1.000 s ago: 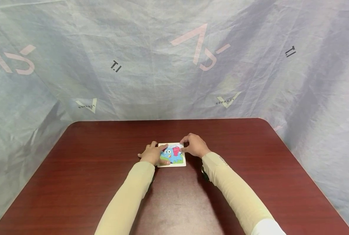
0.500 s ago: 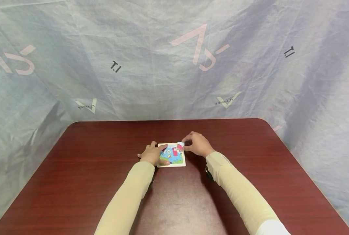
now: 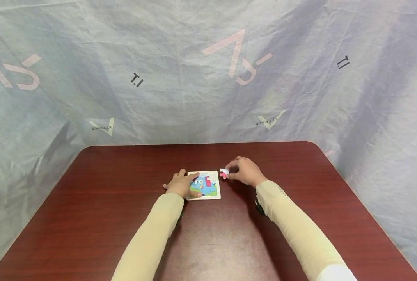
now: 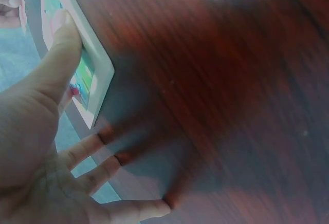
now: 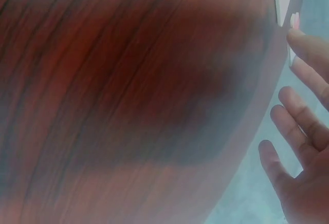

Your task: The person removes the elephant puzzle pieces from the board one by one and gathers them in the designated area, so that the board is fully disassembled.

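Note:
A square jigsaw puzzle in a white frame (image 3: 208,198) lies on the table, showing a blue cartoon animal with a pink part. My left hand (image 3: 179,184) is spread at its left side. In the left wrist view the left thumb (image 4: 64,49) rests over the frame (image 4: 103,70), while other fingertips touch the table. Just right of the frame, my right hand (image 3: 245,171) pinches a pink and pale jigsaw piece (image 3: 224,174) between thumb and index finger. Its other fingers are spread in the right wrist view. A pale patch shows at the puzzle's upper right.
The dark red wooden table (image 3: 124,218) stretches out on all sides of the puzzle. Behind its far edge hangs a grey printed cloth (image 3: 187,78), which also runs down both sides.
My right hand has lifted the jigsaw piece out of the puzzle's upper right and carried it right, beyond the frame. The left hand has stayed in place on the puzzle.

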`<state>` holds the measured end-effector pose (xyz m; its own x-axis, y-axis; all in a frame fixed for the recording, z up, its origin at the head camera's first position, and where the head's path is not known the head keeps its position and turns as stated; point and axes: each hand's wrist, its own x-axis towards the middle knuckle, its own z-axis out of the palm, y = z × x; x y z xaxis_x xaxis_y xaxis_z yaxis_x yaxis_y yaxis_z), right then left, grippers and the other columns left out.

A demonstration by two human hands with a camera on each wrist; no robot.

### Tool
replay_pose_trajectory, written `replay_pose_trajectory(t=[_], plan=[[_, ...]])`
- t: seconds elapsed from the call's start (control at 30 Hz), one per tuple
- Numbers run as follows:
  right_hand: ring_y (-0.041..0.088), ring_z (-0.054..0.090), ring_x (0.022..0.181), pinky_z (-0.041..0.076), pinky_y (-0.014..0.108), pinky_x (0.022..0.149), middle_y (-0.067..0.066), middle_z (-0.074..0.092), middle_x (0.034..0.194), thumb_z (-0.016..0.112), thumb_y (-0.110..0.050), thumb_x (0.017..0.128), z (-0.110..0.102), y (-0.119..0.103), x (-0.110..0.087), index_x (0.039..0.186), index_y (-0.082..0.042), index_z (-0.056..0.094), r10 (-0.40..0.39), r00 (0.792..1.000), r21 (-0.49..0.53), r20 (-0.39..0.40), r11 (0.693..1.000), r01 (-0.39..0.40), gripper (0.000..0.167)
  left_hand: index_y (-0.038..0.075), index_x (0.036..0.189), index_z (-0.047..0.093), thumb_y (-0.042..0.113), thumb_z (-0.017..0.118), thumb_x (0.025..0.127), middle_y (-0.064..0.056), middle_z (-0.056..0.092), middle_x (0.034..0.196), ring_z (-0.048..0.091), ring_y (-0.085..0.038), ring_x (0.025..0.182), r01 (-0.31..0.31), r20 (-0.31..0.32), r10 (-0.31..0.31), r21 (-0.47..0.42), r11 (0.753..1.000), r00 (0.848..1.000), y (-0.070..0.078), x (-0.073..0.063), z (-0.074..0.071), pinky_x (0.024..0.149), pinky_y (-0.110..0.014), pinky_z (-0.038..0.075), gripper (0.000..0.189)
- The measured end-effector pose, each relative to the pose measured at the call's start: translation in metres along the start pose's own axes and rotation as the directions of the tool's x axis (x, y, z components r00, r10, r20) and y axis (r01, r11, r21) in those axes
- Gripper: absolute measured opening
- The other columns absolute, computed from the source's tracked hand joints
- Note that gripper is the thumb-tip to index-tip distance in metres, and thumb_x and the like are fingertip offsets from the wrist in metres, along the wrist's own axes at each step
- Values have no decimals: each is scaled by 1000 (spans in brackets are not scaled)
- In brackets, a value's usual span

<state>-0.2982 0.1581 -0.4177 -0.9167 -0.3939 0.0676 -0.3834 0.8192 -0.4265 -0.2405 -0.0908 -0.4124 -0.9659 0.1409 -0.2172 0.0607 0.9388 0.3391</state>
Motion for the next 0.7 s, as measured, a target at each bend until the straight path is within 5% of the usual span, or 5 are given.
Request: replay_pose_trajectory(t=[0.7], plan=[[33, 63, 111, 50, 50, 93, 8, 68, 116, 82, -23, 87, 1, 15, -7, 110, -16, 79, 21, 1000, 1, -11, 1000, -21, 24, 24, 155, 45, 36, 82, 87, -20, 32, 158, 33, -44, 143, 5, 4, -5, 2, 1000, 1000, 0, 0, 1, 100, -81, 31, 79]])
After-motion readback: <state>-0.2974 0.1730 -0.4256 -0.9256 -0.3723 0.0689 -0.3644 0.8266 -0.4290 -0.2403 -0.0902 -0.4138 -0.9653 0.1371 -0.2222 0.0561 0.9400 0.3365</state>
